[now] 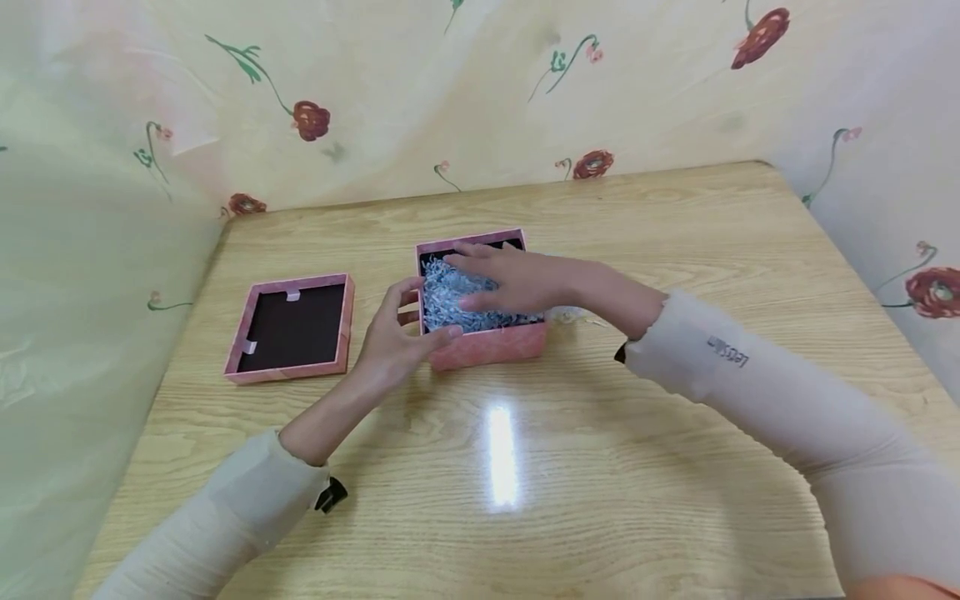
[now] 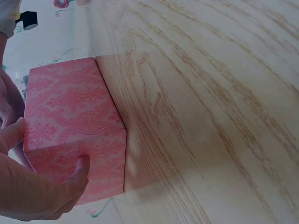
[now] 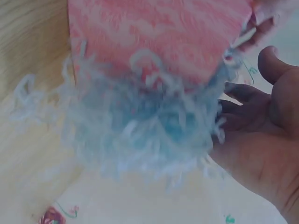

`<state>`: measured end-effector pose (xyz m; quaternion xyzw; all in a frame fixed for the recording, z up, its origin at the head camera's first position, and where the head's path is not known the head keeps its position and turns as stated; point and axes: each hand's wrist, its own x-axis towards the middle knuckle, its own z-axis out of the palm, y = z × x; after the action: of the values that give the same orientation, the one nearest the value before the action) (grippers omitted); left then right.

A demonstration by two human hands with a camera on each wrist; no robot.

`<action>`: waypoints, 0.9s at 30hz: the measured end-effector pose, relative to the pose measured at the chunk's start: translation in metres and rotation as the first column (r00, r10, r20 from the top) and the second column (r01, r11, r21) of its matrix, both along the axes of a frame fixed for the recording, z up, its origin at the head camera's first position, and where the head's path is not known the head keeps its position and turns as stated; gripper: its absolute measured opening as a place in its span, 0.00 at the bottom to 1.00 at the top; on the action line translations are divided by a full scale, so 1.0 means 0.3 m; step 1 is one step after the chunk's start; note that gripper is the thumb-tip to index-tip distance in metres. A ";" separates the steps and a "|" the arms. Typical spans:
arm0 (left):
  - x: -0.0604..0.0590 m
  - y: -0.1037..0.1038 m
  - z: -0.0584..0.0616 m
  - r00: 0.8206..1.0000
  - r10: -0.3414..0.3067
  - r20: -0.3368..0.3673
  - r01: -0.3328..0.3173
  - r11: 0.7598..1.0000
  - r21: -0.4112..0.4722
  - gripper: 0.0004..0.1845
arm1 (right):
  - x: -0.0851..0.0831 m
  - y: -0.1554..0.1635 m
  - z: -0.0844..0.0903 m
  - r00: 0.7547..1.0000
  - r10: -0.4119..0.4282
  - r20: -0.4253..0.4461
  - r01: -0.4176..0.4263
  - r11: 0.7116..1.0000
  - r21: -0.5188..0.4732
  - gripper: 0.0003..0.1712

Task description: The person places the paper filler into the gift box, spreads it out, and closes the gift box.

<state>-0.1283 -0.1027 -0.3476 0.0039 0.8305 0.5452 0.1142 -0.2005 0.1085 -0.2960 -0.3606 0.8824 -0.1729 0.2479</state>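
A pink patterned box (image 1: 489, 347) with a dark lining stands upright on the table, its top uncovered. Blue shredded paper (image 1: 444, 293) fills much of it. My left hand (image 1: 392, 340) grips the box's near left corner, thumb at the front rim and fingers along the left side. In the left wrist view, a finger presses the box's patterned side (image 2: 70, 102). My right hand (image 1: 517, 279) is over the shredded paper with its fingers spread; whether the palm touches it cannot be told. In the right wrist view, pale bluish shreds (image 3: 145, 126) show blurred beside the box.
A shallow pink lid (image 1: 296, 329) with a black inside and small white tabs lies inside up, left of the box. A few pale translucent shreds (image 1: 566, 314) lie at the box's right. Flowered sheeting (image 1: 375, 108) rises behind the wooden table (image 1: 637, 500).
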 end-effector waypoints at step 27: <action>0.012 0.006 -0.016 1.000 0.029 -0.002 -0.029 1.000 0.001 0.46 | 0.012 0.223 0.014 0.980 -0.131 -0.150 0.084 0.956 -0.281 0.50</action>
<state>-0.1247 -0.1010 -0.3525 -0.0077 0.8304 0.5471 0.1054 -0.1969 0.1753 -0.2919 -0.3559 0.8860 -0.2756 0.1111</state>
